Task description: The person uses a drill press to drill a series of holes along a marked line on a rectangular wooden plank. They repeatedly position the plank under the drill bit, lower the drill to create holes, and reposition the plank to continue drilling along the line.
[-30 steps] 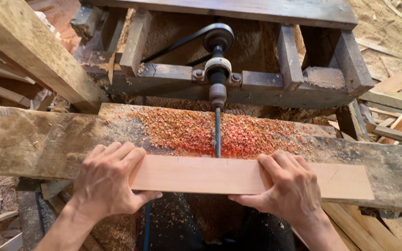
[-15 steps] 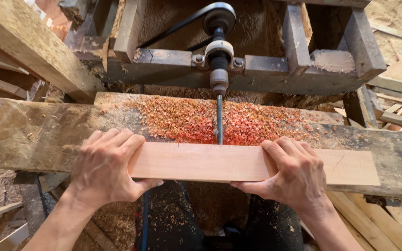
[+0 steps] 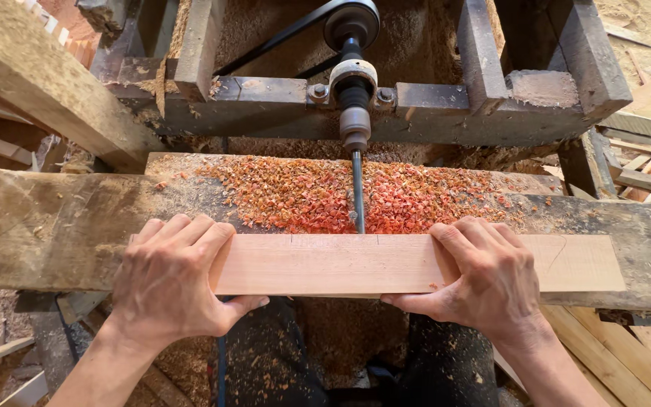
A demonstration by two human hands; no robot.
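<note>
A pale wooden board (image 3: 340, 264) lies flat and lengthwise on the worn table (image 3: 32, 226), its far long edge just short of the tip of the drill bit (image 3: 357, 188). The left hand (image 3: 171, 279) presses down on the board's left end, fingers spread over its top and far edge, thumb hooked under the near edge. The right hand (image 3: 484, 275) clamps the board right of the bit in the same way, fingers over the top, thumb beneath; the board's right end runs on past this hand and lies uncovered. The bit points at the stretch of board between the two hands, closer to the right one. Behind the board, around the bit, a heap of reddish-orange wood chips (image 3: 303, 192) covers the table. Above the chips, the bit hangs from a dark spindle (image 3: 354, 98) set in a heavy timber frame (image 3: 265, 105).
</note>
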